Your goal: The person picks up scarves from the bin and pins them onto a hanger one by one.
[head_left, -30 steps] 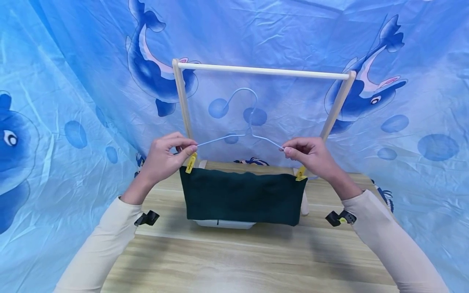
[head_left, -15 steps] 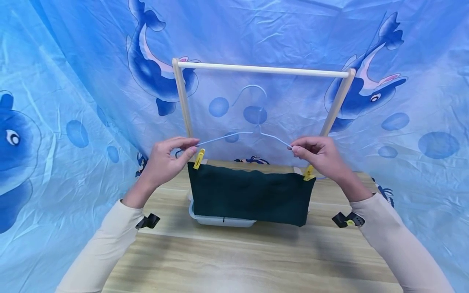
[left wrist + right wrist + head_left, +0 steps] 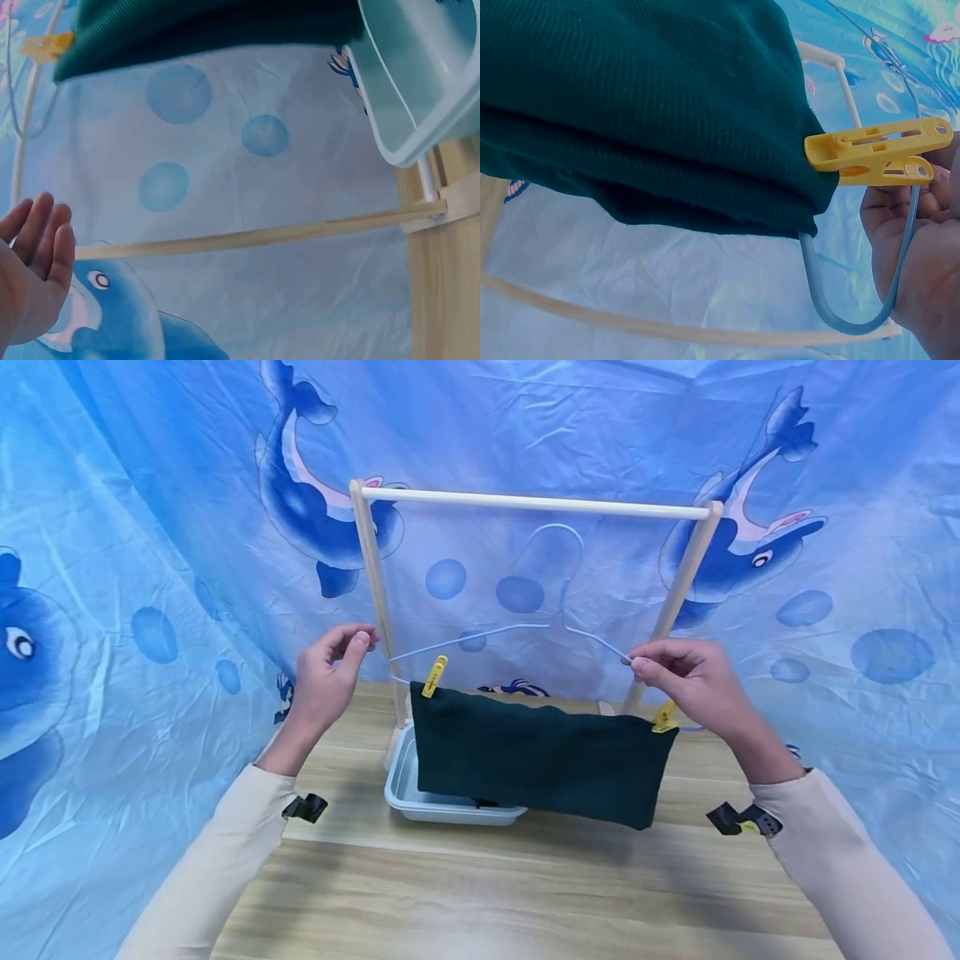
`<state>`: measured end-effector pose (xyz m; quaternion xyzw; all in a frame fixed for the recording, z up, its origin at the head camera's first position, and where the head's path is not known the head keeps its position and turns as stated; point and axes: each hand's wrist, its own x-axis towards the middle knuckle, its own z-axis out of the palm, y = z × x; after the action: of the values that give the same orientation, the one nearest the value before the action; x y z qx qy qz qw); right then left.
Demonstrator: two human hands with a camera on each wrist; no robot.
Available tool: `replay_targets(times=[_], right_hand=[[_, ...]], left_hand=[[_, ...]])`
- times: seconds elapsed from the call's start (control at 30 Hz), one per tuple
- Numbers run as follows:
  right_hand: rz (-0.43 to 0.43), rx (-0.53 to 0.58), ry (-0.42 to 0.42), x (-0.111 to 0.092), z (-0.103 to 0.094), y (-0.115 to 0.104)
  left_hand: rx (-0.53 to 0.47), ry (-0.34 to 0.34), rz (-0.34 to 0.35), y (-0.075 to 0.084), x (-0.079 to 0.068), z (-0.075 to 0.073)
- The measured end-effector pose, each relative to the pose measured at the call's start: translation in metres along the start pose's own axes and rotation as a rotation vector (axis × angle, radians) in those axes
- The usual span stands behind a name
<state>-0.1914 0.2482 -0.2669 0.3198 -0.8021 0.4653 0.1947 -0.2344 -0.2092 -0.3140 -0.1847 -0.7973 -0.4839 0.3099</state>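
Observation:
A dark green folded cloth (image 3: pixel 540 756) hangs on a pale blue wire hanger (image 3: pixel 491 632), tilted lower at its right end. One yellow clothespin (image 3: pixel 434 677) clips its left corner and another yellow clothespin (image 3: pixel 664 717) its right; the latter clothespin (image 3: pixel 877 150) shows closely in the right wrist view. My right hand (image 3: pixel 690 681) pinches the hanger's right shoulder between thumb and fingers. Just beside the hanger's left end, my left hand (image 3: pixel 327 672) holds nothing. Its fingers are loosely bent in the left wrist view, where the left hand (image 3: pixel 34 266) is apart from the wire.
Behind the cloth stands a wooden rack with a white top bar (image 3: pixel 536 503); the hanger's hook is below that bar. A light blue basin (image 3: pixel 457 814) sits under the cloth's left part on the wooden table (image 3: pixel 465 893). A blue dolphin-print curtain (image 3: pixel 480 427) surrounds the table.
My left hand has let go of the hanger and moved slightly left. My right hand has carried the hanger and cloth to the right, uncovering more of the basin.

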Motion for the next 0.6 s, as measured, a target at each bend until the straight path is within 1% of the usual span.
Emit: replay_targets(times=[0.13,0.27,0.4,0.47,0.6], right_hand=[[0.004,-0.005,0.018,-0.006,-0.008,-0.002],[0.007,-0.014,0.038,-0.011,-0.014,-0.004],[0.016,-0.046,0.053,-0.015,-0.020,-0.006],[0.022,-0.059,0.059,-0.017,-0.023,-0.007],[0.038,-0.079,0.071,-0.019,-0.029,-0.010]], left_hand=[[0.028,0.048,-0.041,-0.013,0.006,0.005],[0.033,0.054,-0.106,-0.027,0.012,0.011],[0.035,0.063,-0.166,-0.041,0.017,0.018],[0.035,0.068,-0.184,-0.047,0.020,0.021],[0.025,0.074,-0.196,-0.058,0.026,0.027]])
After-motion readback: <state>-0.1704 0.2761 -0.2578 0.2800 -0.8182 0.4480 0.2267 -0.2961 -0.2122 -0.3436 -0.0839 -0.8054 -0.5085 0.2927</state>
